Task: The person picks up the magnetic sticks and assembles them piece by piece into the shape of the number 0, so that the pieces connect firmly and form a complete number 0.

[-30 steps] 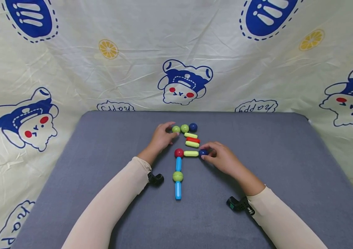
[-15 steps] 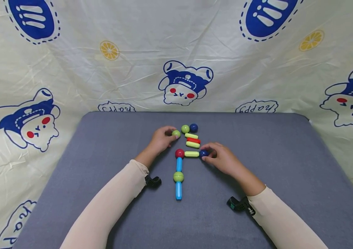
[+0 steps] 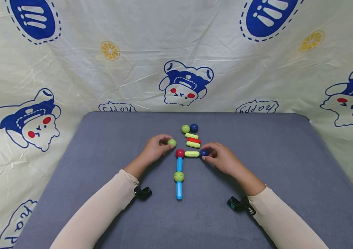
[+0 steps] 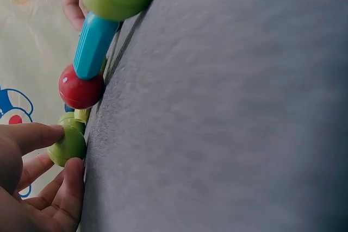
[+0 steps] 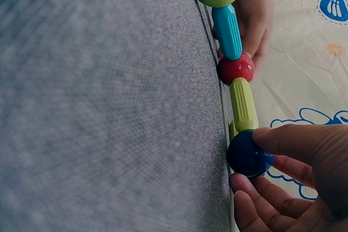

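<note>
- Grey, fabric-textured tabletop [image 3: 263, 148] fills most of my head view's lower half, its straight far edge lying just above mid-frame.
- Behind it, I see a pale, creased sheet [image 3: 139, 83] across the top and down both sides, printed with blue-hatted cartoon animals, orange slices and "happy" lettering.
- Left of centre, the left hand [image 3: 155, 149] has thumb and fingers clamped on a green ball [image 3: 172, 143]; whether that ball touches the surface, I can't tell.
- Right of centre, the right hand [image 3: 223, 159] has thumb and fingers clamped on a navy ball [image 3: 203, 154], at the end of a yellow stick [image 3: 192, 154].
- Mid-frame, that stick meets a red ball [image 3: 180, 153]; below it a blue rod [image 3: 179, 164], a large green sphere [image 3: 178, 176] and a lower blue rod [image 3: 179, 190] line up.
- Above centre, I make out a spare green ball [image 3: 185, 129] beside a spare blue ball [image 3: 194, 128], with a red stick [image 3: 194, 140] between two pale sticks [image 3: 193, 145] below.
- Beige sleeves [image 3: 98, 204] enter from the lower left and lower right.
</note>
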